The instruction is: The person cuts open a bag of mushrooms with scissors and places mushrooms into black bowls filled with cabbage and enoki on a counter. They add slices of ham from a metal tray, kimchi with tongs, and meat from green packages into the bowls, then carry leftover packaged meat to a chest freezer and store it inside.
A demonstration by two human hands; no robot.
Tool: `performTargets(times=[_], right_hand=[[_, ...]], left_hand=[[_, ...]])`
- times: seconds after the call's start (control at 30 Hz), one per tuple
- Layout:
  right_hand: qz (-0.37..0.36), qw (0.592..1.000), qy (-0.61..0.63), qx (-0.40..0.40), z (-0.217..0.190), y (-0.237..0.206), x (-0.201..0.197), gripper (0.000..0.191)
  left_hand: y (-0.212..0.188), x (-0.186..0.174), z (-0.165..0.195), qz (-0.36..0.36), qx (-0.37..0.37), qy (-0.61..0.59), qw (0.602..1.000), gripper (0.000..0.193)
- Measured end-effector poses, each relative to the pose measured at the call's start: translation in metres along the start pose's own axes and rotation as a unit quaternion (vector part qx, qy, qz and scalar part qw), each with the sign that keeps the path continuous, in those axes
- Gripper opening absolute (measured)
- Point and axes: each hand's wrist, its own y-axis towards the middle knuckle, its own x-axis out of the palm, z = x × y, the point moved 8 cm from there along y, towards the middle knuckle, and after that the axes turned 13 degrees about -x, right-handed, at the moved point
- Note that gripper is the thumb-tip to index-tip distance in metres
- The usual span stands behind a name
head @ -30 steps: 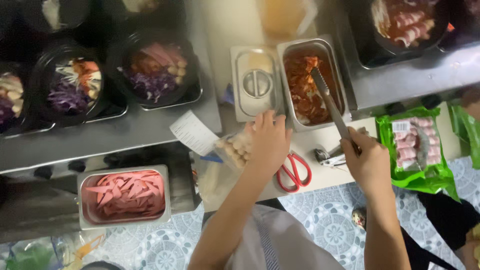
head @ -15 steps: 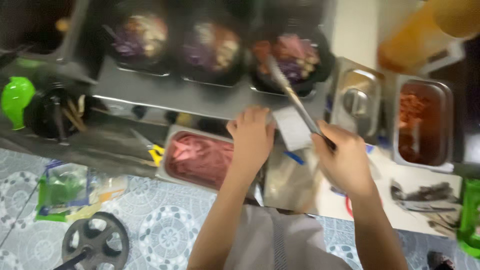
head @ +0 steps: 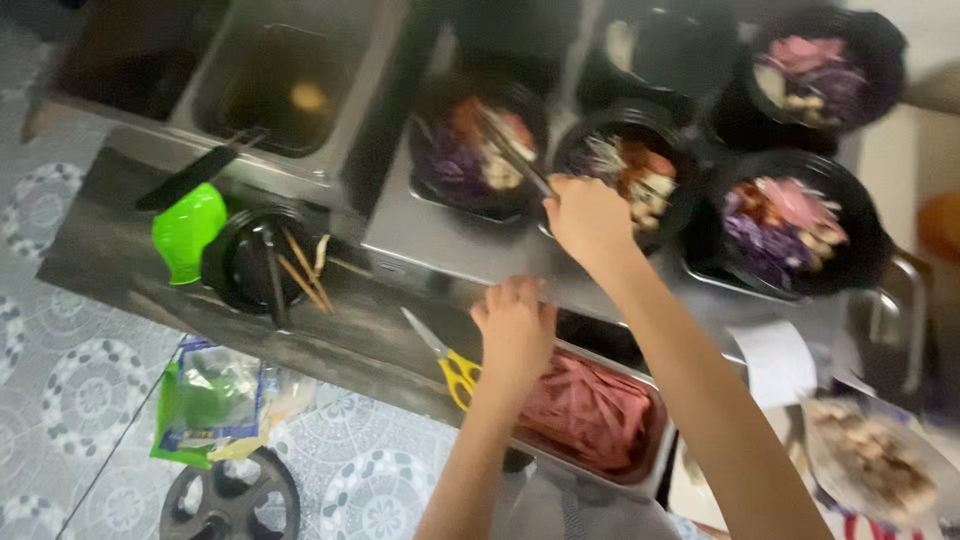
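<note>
My right hand point(head: 588, 215) grips metal tongs point(head: 512, 148) whose tips reach into a black bowl point(head: 480, 150) of purple cabbage and mixed toppings. My left hand point(head: 515, 330) rests lower, at the near edge of a steel tray point(head: 655, 460) holding pink sliced meat point(head: 590, 410); its fingers are curled and I cannot tell whether it holds anything. Three more filled black bowls lie to the right: one point(head: 625, 170) beside my right hand, one point(head: 790, 225) further right and one point(head: 820, 65) at the back.
Yellow-handled scissors point(head: 445, 360) lie on the steel counter left of the tray. A black cup with sticks point(head: 265, 262) and a green funnel-shaped item point(head: 188, 230) stand at left, a deep fryer basin point(head: 285, 85) behind. A plastic bag of food point(head: 875, 455) sits at right.
The view has swung left along the counter. My right hand moved the tongs from above the tray area out to the bowl of cabbage; my left hand dropped to the meat tray.
</note>
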Motion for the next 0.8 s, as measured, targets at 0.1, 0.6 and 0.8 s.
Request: performTargets(times=[0.1, 0.6, 0.8], right_hand=[[-0.038, 0.998, -0.053, 0.002, -0.010, 0.014, 0.011, 0.032], [0.197, 0.972, 0.126, -0.026, -0.010, -0.138, -0.052, 0.036], [0.208, 0.917, 0.216, 0.263, 0.062, -0.316, -0.077, 0.042]], left_hand=[[0.012, -0.005, -0.017, -0.025, -0.024, -0.019, 0.999, 0.035], [-0.016, 0.013, 0.042, -0.094, 0.074, -0.046, 0.992, 0.039], [-0.092, 0.042, 0.136, -0.166, 0.187, -0.120, 0.961, 0.035]])
